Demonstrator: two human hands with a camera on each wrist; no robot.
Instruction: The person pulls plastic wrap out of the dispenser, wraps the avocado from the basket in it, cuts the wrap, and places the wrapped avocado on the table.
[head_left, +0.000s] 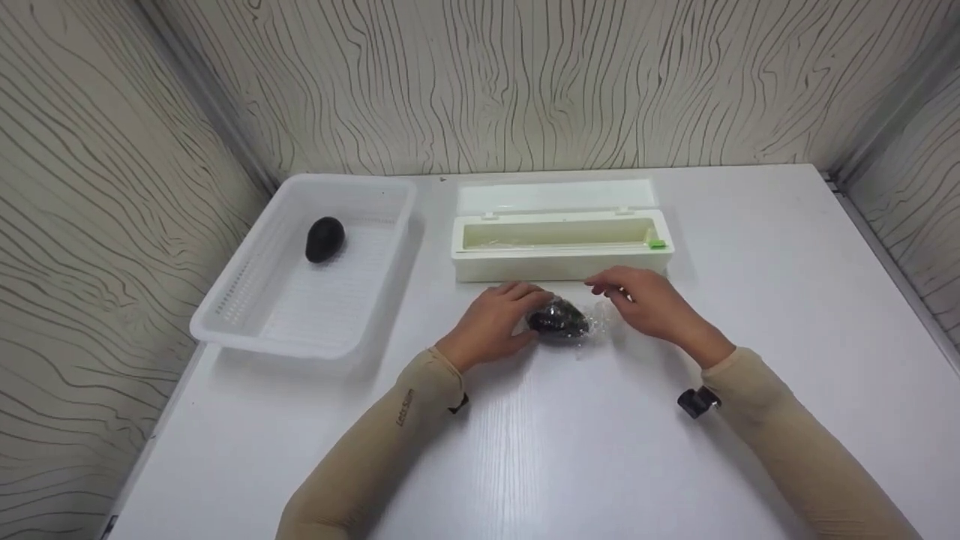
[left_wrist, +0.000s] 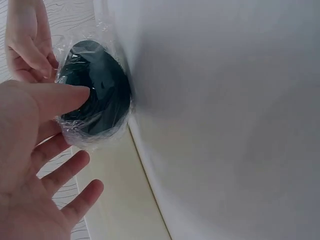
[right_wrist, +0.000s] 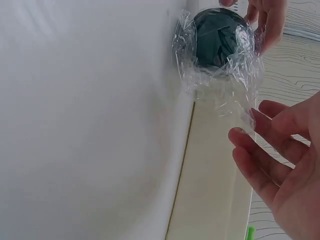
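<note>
A dark avocado lies on the table, wrapped in clear cling film with a crinkled loose end on its right side. My left hand grips the avocado at its left, thumb pressed on the near side in the left wrist view and the other fingers spread behind it. To its right is my right hand, its fingers loosely bent. In the right wrist view its fingertips are right at the tail of the film. The film bunches around the avocado, which shows dark green through it.
Behind the hands stands a long cream cling film dispenser box, lid raised, with a green slider at its right end. A white plastic basket at the left holds another dark avocado. Wood-patterned panels enclose the white table.
</note>
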